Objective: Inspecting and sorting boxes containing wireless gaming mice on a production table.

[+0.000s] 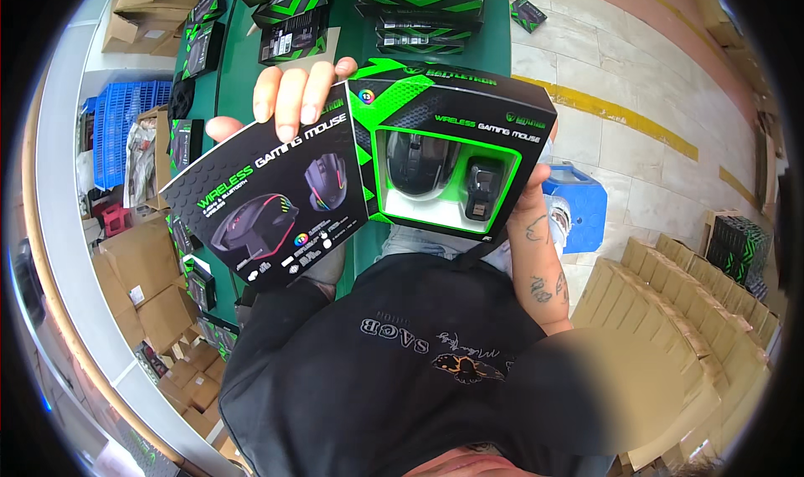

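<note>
A black and green computer mouse box (523, 134) is held up in front of me with its front flap (234, 196) swung out to the left. Through the green-edged window show a dark mouse (419, 163) and a small USB receiver (482, 194) beside it. The fingers of my left hand (295, 96) curl over the flap's top edge; the rest of that hand is behind it. My right hand (536, 188) grips the box by its right side, mostly hidden by it.
Stacked mouse boxes (423, 12) stand on the green table (239, 75), with more along its left side. A blue plastic stool (582, 213) is to the right. Cardboard cartons (653, 309) line the lower right; a blue crate (126, 134) is at left.
</note>
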Motion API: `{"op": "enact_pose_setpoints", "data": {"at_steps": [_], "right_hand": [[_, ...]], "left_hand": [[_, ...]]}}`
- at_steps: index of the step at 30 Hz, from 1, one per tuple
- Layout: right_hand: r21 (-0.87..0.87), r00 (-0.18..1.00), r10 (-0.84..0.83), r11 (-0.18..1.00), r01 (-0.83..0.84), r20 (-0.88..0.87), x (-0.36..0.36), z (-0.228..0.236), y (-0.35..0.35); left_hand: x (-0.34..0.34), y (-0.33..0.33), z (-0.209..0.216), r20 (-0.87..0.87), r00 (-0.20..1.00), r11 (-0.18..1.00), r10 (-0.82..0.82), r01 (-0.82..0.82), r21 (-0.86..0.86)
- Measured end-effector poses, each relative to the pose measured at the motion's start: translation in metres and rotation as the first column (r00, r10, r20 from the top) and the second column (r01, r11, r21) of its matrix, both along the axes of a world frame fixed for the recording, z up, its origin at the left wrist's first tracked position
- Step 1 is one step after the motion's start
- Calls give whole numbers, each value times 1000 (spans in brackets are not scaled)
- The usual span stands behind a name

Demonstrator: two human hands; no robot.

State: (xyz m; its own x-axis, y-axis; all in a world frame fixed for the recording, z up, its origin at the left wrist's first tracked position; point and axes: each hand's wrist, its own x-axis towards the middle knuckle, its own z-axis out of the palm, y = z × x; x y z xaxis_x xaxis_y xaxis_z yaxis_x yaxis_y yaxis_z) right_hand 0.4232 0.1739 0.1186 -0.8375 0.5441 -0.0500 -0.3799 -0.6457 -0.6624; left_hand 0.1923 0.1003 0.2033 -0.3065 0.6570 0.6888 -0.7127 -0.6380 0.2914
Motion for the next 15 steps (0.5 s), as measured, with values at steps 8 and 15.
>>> {"op": "enact_pose_setpoints", "data": {"at_steps": [8, 15], "right_hand": [[-388, 896, 231, 839, -381, -379, -36, 7, 29], [96, 997, 28, 995, -35, 71, -58, 30, 39]], "left_hand": [[-22, -15, 21, -725, 504, 242, -469, -717, -654], [-20, -78, -27, -897, 344, -75, -278, -939, -336]]}}
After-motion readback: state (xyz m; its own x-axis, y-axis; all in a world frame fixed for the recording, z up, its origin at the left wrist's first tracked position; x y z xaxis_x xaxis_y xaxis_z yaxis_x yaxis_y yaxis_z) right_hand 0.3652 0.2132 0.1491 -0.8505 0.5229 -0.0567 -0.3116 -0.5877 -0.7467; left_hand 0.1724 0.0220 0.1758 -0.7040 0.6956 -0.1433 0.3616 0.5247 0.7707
